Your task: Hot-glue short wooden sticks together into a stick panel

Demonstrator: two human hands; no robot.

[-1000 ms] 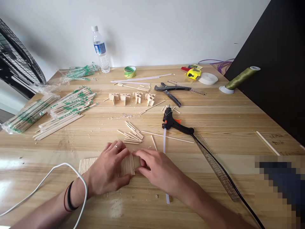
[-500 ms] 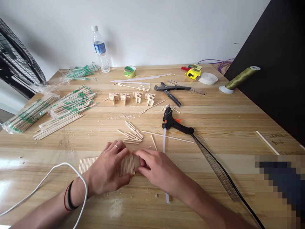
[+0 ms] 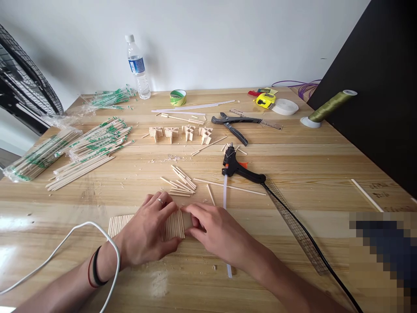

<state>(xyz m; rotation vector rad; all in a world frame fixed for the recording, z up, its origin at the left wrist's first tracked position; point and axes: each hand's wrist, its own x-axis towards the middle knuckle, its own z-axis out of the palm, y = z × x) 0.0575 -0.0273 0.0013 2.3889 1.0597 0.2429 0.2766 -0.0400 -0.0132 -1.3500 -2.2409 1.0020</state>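
A flat row of short wooden sticks [image 3: 172, 227], laid side by side, rests on the table in front of me. My left hand [image 3: 146, 230] lies across it, fingers at its far edge and thumb at its near edge. At the row's right end, my right hand [image 3: 208, 228] has thumb and forefinger closed on the two ends of the last wooden stick [image 3: 182, 224]. The palm of my left hand hides the middle of the row. Just beyond the hands is a loose pile of cut sticks [image 3: 182, 180].
A black glue gun [image 3: 241, 167] and a clear ruler [image 3: 293, 226] lie to the right. Farther back are cutters [image 3: 231, 124], several small stick assemblies [image 3: 171, 134] and a water bottle [image 3: 138, 71]. Bagged sticks [image 3: 94, 139] lie left. A white cable [image 3: 65, 237] crosses my left wrist.
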